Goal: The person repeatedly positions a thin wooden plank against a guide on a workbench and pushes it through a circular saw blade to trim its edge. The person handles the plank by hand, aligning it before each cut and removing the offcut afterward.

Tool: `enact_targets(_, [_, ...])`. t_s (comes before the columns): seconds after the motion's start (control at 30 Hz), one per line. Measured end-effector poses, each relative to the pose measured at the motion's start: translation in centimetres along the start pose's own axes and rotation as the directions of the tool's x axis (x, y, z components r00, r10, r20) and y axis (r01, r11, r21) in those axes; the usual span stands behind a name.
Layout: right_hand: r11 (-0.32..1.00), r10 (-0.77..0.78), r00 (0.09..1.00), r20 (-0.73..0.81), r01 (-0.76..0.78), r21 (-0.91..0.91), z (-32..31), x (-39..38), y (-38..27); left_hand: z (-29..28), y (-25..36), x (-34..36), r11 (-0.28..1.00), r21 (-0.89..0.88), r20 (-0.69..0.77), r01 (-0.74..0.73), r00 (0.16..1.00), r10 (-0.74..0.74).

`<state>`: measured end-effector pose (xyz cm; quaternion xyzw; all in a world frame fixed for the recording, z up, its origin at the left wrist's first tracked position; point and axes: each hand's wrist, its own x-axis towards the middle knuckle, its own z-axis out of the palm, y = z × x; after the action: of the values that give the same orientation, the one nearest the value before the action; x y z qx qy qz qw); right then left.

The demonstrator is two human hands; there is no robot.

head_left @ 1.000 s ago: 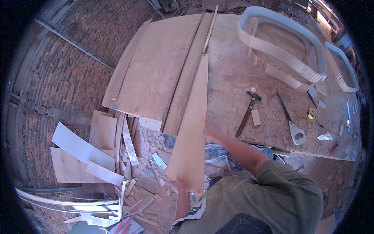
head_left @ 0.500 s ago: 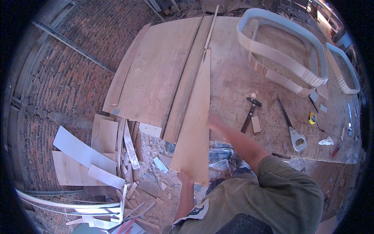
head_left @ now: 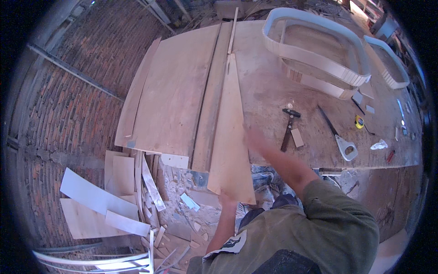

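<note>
A long, thin plywood piece [head_left: 229,141], wide at my end and tapering to a point at the far end, lies over the near edge of a large wooden worktable [head_left: 262,98]. My left hand [head_left: 227,200] is closed on its near end, which sticks out past the table. Beside the piece's right edge is my right hand [head_left: 257,138], blurred, with its fingers not clear. A narrow wooden strip [head_left: 233,32] continues from the pointed tip. Along the piece's left side run a long board [head_left: 199,148] and a dark groove.
To the right lie a hammer [head_left: 289,128], a small wood block [head_left: 297,137], a handsaw [head_left: 341,141] and a yellow tape measure [head_left: 359,121]. Curved oval frames [head_left: 319,52] stand farther back. Sheet offcuts [head_left: 98,194] lean at the left by a brick wall [head_left: 68,109]; scraps litter the floor.
My view has turned slightly, so the table and tools appear shifted. The plywood's near end appears a little farther right and up, with my left hand still on it. My right hand stays by its edge.
</note>
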<state>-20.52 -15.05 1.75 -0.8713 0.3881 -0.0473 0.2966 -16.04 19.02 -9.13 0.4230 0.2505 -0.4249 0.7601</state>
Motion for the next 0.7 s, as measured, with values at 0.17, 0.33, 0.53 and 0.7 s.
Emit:
enact_targets(0.17, [0.949, -0.213, 0.969, 0.129, 0.236, -0.211, 4.2, -17.9, -0.5, 3.0, 0.6, -2.5, 0.993, 0.106, 0.001, 0.055, 0.998, -0.055])
enact_targets(0.33, [0.992, -0.001, 0.966, 0.258, 0.034, -0.124, 3.9, -27.4, -6.3, 3.2, 3.0, -3.7, 0.944, 0.285, -0.039, 0.166, 0.986, -0.162])
enact_targets(0.53, [0.998, 0.007, 1.0, -0.004, -0.007, -0.062, 8.3, -26.8, -5.3, 1.7, 5.1, -2.9, 0.889, 0.388, 0.076, 0.241, 0.954, -0.291])
enact_targets(0.7, [0.995, -0.015, 0.998, -0.056, 0.01, -0.096, 8.5, -27.0, -5.8, 2.8, 6.4, -5.2, 0.82, 0.521, 0.039, 0.238, 0.953, -0.301])
